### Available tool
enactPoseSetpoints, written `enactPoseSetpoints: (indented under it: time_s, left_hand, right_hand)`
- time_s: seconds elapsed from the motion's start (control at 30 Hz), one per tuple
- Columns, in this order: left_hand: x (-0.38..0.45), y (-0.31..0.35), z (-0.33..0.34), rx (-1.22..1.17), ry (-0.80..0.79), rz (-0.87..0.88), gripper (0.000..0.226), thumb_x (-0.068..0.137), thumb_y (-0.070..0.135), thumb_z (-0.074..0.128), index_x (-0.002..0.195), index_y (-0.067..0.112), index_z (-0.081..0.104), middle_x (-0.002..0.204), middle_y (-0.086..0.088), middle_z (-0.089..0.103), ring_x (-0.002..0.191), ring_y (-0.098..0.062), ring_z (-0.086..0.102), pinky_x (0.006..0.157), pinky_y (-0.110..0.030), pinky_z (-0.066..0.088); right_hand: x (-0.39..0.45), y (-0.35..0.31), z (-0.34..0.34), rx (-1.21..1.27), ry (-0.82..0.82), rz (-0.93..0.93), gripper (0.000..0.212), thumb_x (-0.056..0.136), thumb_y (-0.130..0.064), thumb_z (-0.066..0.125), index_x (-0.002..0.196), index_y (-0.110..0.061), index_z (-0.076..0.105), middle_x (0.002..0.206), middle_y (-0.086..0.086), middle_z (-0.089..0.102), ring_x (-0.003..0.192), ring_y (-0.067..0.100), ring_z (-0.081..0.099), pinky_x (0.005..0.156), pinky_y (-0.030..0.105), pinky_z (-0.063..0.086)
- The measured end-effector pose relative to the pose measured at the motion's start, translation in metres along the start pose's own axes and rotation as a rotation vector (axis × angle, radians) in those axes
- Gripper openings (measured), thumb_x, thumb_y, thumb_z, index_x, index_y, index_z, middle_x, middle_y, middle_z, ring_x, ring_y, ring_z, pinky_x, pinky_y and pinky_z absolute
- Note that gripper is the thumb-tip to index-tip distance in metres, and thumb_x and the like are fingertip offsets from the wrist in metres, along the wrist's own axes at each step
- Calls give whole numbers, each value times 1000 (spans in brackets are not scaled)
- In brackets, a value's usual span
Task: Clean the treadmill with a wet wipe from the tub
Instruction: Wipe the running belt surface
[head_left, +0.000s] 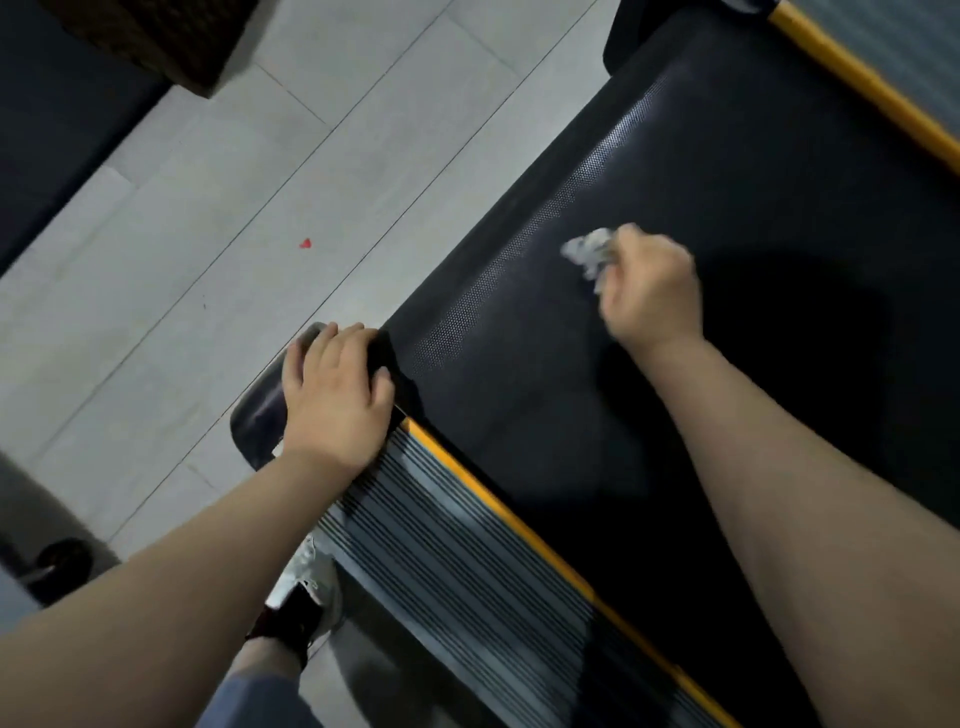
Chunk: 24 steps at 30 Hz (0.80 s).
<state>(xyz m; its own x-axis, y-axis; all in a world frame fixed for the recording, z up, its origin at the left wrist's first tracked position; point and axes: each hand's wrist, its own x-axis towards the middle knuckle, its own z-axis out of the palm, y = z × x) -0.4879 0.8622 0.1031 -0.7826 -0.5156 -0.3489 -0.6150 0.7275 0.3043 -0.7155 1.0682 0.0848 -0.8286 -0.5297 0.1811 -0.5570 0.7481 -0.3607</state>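
Black treadmill belt, yellow-edged ribbed side rail, grey tiled floor. My right hand clutches crumpled wet wipe on belt; my left hand, fingers relaxed, rests on the corner cap.

An indoor exercise space: treadmill on pale floor tiles, dumbbell nearby.

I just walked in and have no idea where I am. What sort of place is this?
Probably a gym or a home workout room. A treadmill belt with yellow-edged ribbed side rails fills the view, on a grey tiled floor. The right hand holds a crumpled wipe on the belt.
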Motion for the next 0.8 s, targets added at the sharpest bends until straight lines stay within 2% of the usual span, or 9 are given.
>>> enactPoseSetpoints:
  time_s: [0.07, 0.1, 0.2, 0.27, 0.47, 0.53, 0.7, 0.73, 0.8]
  left_hand:
    - [4, 15, 4, -18, 16, -39, 44, 98, 21, 48, 141, 12, 45, 150, -8, 45, 147, -28, 26, 123, -45, 1]
    - [11, 21, 7, -23, 13, -33, 46, 98, 21, 47, 143, 11, 44, 151, -9, 44, 147, -28, 26, 123, -46, 3]
    - [41, 37, 11, -57, 20, 40, 50, 97, 26, 42, 143, 7, 43, 147, -13, 47, 140, -34, 36, 119, -49, 20]
    - [64, 50, 14, -119, 22, 54, 47, 100, 24, 42, 144, 7, 42, 147, -13, 46, 137, -32, 38, 116, -41, 24]
    - [87, 88, 42, -128, 34, -106, 52, 103, 41, 35, 149, 15, 35, 149, -7, 45, 136, -30, 41, 113, -47, 28]
    - [85, 93, 46, -76, 90, -131, 52, 103, 41, 34, 148, 17, 38, 147, -6, 47, 132, -31, 45, 109, -48, 31]
    - [84, 94, 51, -42, 152, -158, 51, 100, 40, 34, 145, 18, 42, 144, -6, 52, 129, -32, 48, 105, -49, 35]
    - [84, 96, 50, -42, 154, -154, 54, 98, 42, 31, 145, 17, 43, 143, -7, 53, 128, -32, 49, 104, -50, 36]
    - [83, 99, 49, -39, 153, -148, 59, 95, 44, 27, 144, 17, 43, 141, -7, 54, 127, -33, 51, 103, -50, 38]
  right_hand:
    - [-6, -2, 5, 0, -2, 182, 9, 80, -8, 53, 86, -3, 58, 69, 21, 62, 62, 42, 58, 56, 42, 42]
    - [-14, -17, 12, 27, -101, 108, 16, 82, -10, 53, 94, -4, 60, 72, 17, 64, 65, 40, 60, 58, 41, 46]
    - [-42, -70, 22, 156, -518, -574, 19, 76, -14, 65, 94, -14, 65, 74, 7, 65, 68, 31, 62, 59, 34, 50]
    - [-20, -62, 16, 110, -553, -808, 17, 71, -10, 72, 85, -17, 65, 71, 0, 64, 67, 27, 61, 61, 32, 44]
    - [79, 82, -13, -144, -57, 307, 19, 86, -14, 46, 100, -6, 58, 95, 21, 65, 92, 43, 58, 81, 44, 42]
    - [74, 79, -10, -87, -66, 194, 27, 83, -17, 46, 101, -2, 59, 87, 22, 65, 83, 44, 60, 73, 46, 45]
    - [41, 25, -11, 91, -658, -638, 29, 78, -16, 64, 103, -29, 57, 82, -2, 64, 78, 26, 60, 71, 33, 45]
    - [54, 35, -16, 22, -612, -656, 28, 79, -14, 65, 101, -29, 59, 85, -3, 66, 81, 25, 61, 74, 34, 45]
    - [91, 73, -24, -117, -425, -266, 20, 86, -17, 58, 105, -22, 62, 100, 6, 68, 97, 34, 62, 80, 38, 45]
